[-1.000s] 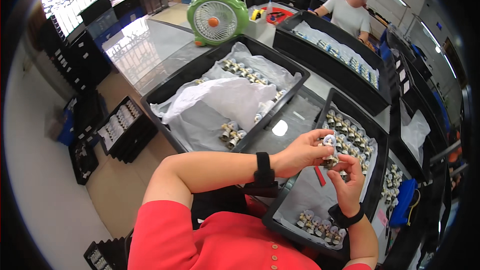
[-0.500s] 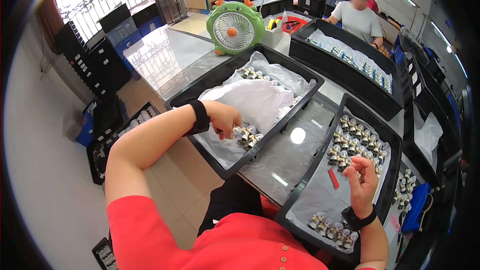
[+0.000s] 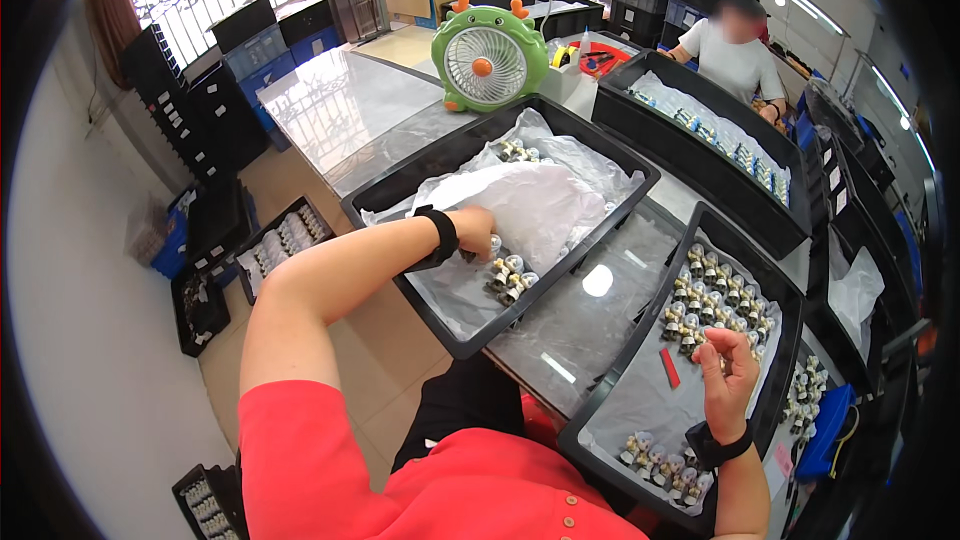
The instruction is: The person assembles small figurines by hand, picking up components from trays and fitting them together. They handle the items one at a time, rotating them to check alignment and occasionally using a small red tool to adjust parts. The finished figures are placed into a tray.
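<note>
My left hand (image 3: 474,230) reaches into the middle tray (image 3: 455,345), fingers closed downward around a small figurine (image 3: 467,255), mostly hidden by the hand. Just beside it, a cluster of similar figurines (image 3: 512,278) with clear rounded tops lies on white liner sheet. Over the right tray (image 3: 585,430) hovers my right hand (image 3: 730,375), its fingers bent and parted from the thumb, with nothing visible between them. Close to its fingertips stand rows of figurines (image 3: 715,290). A red strip (image 3: 669,367) lies on the liner left of that hand; more figurines (image 3: 665,465) sit at the near end.
A green fan (image 3: 487,58) stands behind the middle tray. Another black tray (image 3: 700,165) of bluish pieces lies at the back right, with a co-worker (image 3: 735,55) behind it. Stacked crates (image 3: 250,65) and a floor tray (image 3: 290,240) are at left.
The whole view has shifted slightly. My left hand has moved a little toward the figurine cluster in the middle tray. My right hand's fingers have curled slightly nearer the thumb.
</note>
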{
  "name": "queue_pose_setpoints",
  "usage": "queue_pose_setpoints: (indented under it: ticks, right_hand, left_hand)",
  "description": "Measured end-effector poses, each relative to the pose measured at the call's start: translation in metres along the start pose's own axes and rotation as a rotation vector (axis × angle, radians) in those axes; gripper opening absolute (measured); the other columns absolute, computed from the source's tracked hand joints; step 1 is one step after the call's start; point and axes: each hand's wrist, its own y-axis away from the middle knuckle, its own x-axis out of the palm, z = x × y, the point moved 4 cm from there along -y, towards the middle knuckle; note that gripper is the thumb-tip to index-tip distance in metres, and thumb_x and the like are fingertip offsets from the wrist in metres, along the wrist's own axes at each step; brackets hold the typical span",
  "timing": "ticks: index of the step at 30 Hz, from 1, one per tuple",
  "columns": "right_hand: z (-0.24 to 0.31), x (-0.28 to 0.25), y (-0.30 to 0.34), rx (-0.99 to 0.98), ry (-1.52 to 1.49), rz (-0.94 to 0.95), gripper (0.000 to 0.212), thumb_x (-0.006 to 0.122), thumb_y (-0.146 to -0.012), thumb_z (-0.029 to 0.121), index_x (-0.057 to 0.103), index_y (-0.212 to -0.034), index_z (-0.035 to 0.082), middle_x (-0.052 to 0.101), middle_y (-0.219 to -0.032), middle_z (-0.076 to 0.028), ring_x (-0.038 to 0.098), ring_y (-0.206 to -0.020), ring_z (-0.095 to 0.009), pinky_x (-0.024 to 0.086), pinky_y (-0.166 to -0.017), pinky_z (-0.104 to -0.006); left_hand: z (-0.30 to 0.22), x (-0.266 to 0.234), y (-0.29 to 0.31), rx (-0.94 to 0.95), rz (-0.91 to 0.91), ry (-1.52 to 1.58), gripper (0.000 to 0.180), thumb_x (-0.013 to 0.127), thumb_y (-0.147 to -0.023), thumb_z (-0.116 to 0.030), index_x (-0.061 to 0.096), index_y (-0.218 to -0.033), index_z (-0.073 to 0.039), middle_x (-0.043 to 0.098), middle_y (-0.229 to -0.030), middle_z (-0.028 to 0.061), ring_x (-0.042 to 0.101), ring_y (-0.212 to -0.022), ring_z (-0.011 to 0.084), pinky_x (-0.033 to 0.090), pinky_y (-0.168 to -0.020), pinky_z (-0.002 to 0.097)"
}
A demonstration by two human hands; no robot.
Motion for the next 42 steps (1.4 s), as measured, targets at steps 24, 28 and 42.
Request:
queue_pose_setpoints:
  ticks: [24, 28, 42]
  right_hand:
    - [0.004, -0.008, -0.006, -0.02, 0.025, 0.009, 0.009, 0.062, -0.087, 0.006, 0.064, -0.092, 0.0, 0.065, -0.075, -0.006, 0.062, -0.068, -0.013, 0.048, -0.064, -0.0247]
    - [0.0, -0.008, -0.008, 0.002, 0.008, 0.013, 0.008, 0.063, -0.086, 0.005, 0.064, -0.092, 0.0, 0.067, -0.077, -0.007, 0.063, -0.069, -0.013, 0.049, -0.065, -0.0248]
    - [-0.039, -0.02, -0.026, 0.091, 0.101, 0.004, 0.012, 0.062, -0.086, 0.012, 0.066, -0.09, 0.001, 0.067, -0.075, -0.008, 0.064, -0.067, -0.014, 0.048, -0.061, -0.0263]
  left_hand:
    - [0.027, -0.04, 0.002, -0.053, -0.316, -0.056, 0.035, 0.069, -0.075, -0.032, 0.066, -0.097, -0.006, 0.066, -0.098, 0.0181, 0.061, -0.094, 0.0322, 0.047, -0.085, 0.0398]
    - [0.051, -0.051, -0.019, 0.021, -0.428, -0.03, 0.051, 0.063, -0.081, -0.037, 0.055, -0.123, -0.01, 0.056, -0.12, 0.0225, 0.053, -0.11, 0.0366, 0.04, -0.098, 0.0415]
    - [0.073, -0.044, -0.071, -0.175, -0.3, -0.039, 0.075, 0.057, -0.08, -0.059, 0.047, -0.132, -0.006, 0.048, -0.127, 0.0294, 0.048, -0.118, 0.0423, 0.039, -0.1, 0.0469]
